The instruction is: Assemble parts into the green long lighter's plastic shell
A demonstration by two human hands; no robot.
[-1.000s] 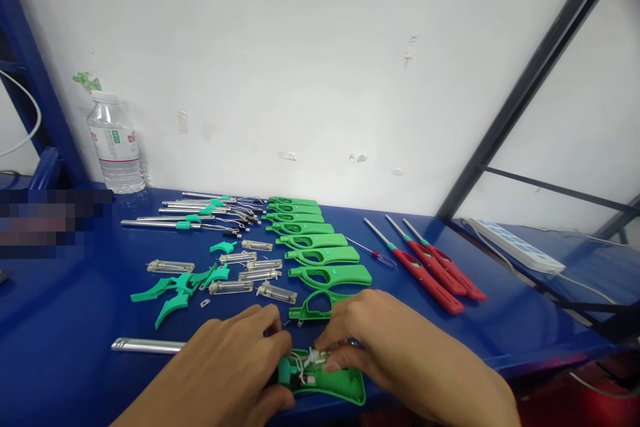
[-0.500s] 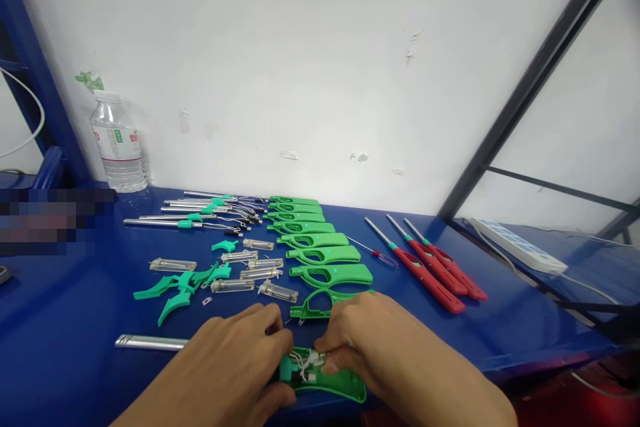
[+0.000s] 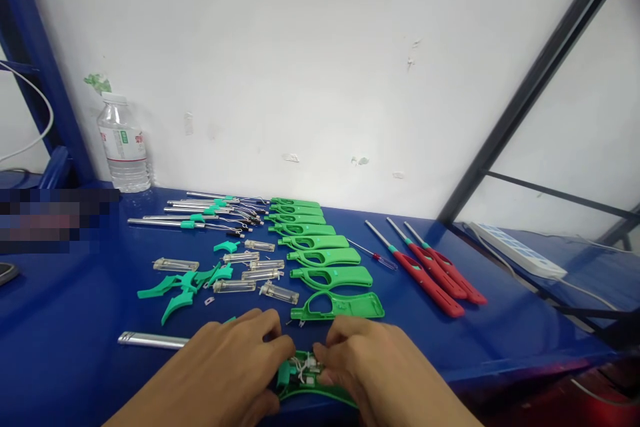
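Observation:
At the table's front edge lies a green half shell with white wires, a small white part and a teal piece inside. My left hand grips its left end, around the teal piece, and a silver tube sticks out to the left beneath that hand. Fingers of my right hand are closed on the shell's right part, by the clear and white part; what exactly they pinch is hidden. Just behind, an open green half shell rests by itself.
Green shells form a column behind. To the left are clear tanks, teal triggers and metal tubes with wires. A screwdriver and red lighters lie right. A bottle stands back left.
My right hand has shifted slightly down and toward the shell, uncovering the right end of the half shell behind it. The view has moved slightly. The shell between my hands has tilted a little.

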